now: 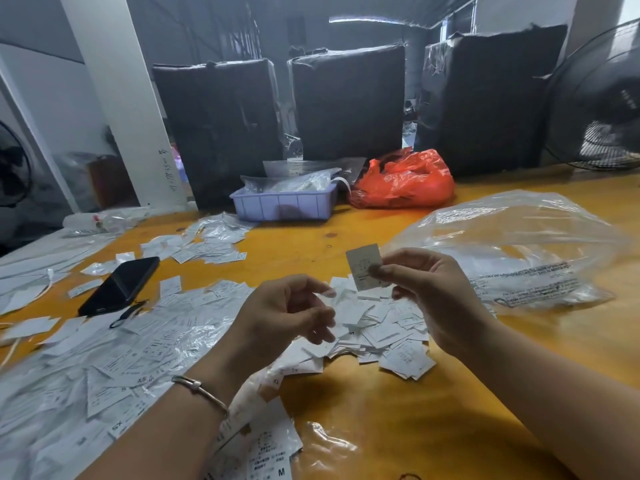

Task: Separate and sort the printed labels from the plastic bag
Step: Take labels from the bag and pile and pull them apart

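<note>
**One label held up over a heap of labels on a yellow table**

Seen from a head-worn camera, two bare forearms reach over a yellow table [398, 403]. The right hand [433, 299] pinches a single small printed label [362, 263] between thumb and fingers, holding it upright above the table. The left hand [287, 310], with a thin bracelet [201, 389] at the wrist, hangs just beside it, fingers loosely curled and holding nothing. Below both hands lies a loose pile of white labels [381, 334]; many more labels [104, 368], some marked XS, S or M, spread across the table's left side. A large clear plastic bag [519, 244] lies crumpled to the right, near the right hand. A black phone [119, 285] rests among the labels on the left. Farther back stand a lilac tray [284, 204] and a red bag [405, 180].
</note>
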### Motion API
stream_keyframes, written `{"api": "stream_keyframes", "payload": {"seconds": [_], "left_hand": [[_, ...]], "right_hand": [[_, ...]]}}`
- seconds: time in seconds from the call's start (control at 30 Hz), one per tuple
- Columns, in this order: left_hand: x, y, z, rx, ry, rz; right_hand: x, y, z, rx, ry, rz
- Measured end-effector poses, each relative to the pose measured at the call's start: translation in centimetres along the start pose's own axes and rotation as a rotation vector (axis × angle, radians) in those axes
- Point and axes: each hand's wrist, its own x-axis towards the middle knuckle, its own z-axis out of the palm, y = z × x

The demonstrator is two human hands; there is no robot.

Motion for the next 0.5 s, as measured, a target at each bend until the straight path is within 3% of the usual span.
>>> {"api": "stream_keyframes", "payload": {"seconds": [0.5], "left_hand": [[-0.2,0.0,0.2,0.181,0.023,0.125]], "right_hand": [[-1.2,-1.6,0.8,-0.146,-0.131,-0.316]]}}
